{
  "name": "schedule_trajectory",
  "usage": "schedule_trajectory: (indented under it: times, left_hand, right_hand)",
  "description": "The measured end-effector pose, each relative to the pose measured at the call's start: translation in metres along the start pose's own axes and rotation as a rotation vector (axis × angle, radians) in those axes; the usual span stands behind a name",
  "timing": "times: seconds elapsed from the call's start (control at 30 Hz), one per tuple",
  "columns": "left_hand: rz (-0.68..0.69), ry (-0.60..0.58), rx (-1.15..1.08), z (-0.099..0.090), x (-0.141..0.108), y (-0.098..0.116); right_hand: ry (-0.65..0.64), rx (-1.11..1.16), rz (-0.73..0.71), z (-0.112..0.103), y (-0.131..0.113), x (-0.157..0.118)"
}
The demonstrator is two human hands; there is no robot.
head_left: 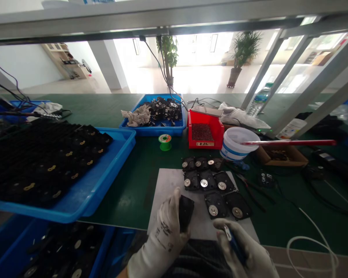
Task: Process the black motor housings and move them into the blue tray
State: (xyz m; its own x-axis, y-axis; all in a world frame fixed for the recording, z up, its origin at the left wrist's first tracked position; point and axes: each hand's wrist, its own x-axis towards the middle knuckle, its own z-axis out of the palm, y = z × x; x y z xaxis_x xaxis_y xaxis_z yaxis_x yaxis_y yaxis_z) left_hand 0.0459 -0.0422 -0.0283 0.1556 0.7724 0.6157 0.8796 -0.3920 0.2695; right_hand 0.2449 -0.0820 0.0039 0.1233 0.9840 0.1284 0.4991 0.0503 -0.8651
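Observation:
My left hand (166, 227), in a white work glove, is closed around a black plastic housing (186, 208), held tilted above the front of a white sheet (166, 184). At the sheet's front right, my right hand (253, 249), also gloved, grips a tool with a dark blue handle (237, 244) and a shiny metal part; its kind I cannot make out. Beyond the hands, several black housings with silver discs (203, 183) lie in rows on and behind the sheet. The two hands are apart.
A blue tray (116, 154) of stacked black parts stands left. Behind are a blue bin (130, 130), a green solder spool (165, 143), a red bin (221, 135) and a white bucket (237, 143) with a red rod across it. Red-handled pliers (251, 191) lie right.

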Motion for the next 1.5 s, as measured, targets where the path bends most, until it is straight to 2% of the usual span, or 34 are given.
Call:
schedule_trajectory:
  times: [0.1,0.2,0.27,0.3,0.33,0.47,0.5,0.57,0.63,0.73,0.97,1.03,1.1,1.2,1.27,1.37,1.5]
  left_hand:
    - [0.14,0.007,-0.078,-0.021,0.003,-0.001]
    - [0.403,-0.103,-0.176,-0.045,0.004,-0.003]
    - [0.455,-0.173,-0.289,-0.057,0.0,-0.005]
    - [0.395,-0.205,-0.382,-0.061,-0.003,-0.005]
    - [0.278,-0.245,-0.504,-0.063,-0.006,-0.006]
    - [-0.449,-0.493,-1.15,-0.066,-0.012,-0.002]
    - [-0.601,-0.542,-1.268,-0.067,-0.01,0.001]
    - [-0.8,-0.585,-1.392,-0.07,-0.006,0.007]
    - [-0.861,-0.553,-1.424,-0.075,-0.002,0.012]
    - [-0.808,-0.515,-1.412,-0.082,0.003,0.015]
    - [-0.608,-0.455,-1.18,-0.087,0.008,0.015]
    - [-0.62,-0.434,-1.135,-0.083,0.01,0.016]
    - [-0.694,-0.424,-1.131,-0.078,0.013,0.017]
    - [-0.844,-0.433,-1.186,-0.07,0.015,0.02]
    - [-0.877,-0.431,-1.201,-0.065,0.015,0.021]
    - [-0.809,-0.398,-1.143,-0.058,0.011,0.022]
    - [-0.66,-0.307,-1.06,-0.054,0.007,0.024]
  right_hand:
    - [-0.073,0.114,0.029,0.009,-0.006,0.008]
    - [-0.289,0.288,0.113,0.013,-0.02,0.016]
    - [-0.414,0.442,0.198,0.013,-0.033,0.018]
    - [-0.438,0.492,0.241,0.013,-0.04,0.017]
    - [-0.427,0.519,0.278,0.013,-0.046,0.017]
    - [-0.323,0.564,0.351,0.014,-0.06,0.011]
    - [-0.299,0.556,0.344,0.015,-0.061,0.009]
    - [-0.269,0.508,0.328,0.016,-0.063,0.006]
    - [-0.268,0.465,0.316,0.016,-0.065,0.004]
    - [-0.256,0.434,0.278,0.014,-0.066,0.003]
    - [-0.186,0.248,-0.061,0.02,-0.05,0.002]
    - [-0.12,0.223,-0.057,0.026,-0.045,0.004]
    - [-0.115,0.24,0.04,0.03,-0.044,0.009]
    - [-0.263,0.345,0.234,0.029,-0.045,0.015]
    - [-0.341,0.403,0.291,0.027,-0.045,0.015]
    - [-0.276,0.327,0.219,0.026,-0.041,0.01]
    - [-0.187,0.151,-0.014,0.026,-0.034,0.002]
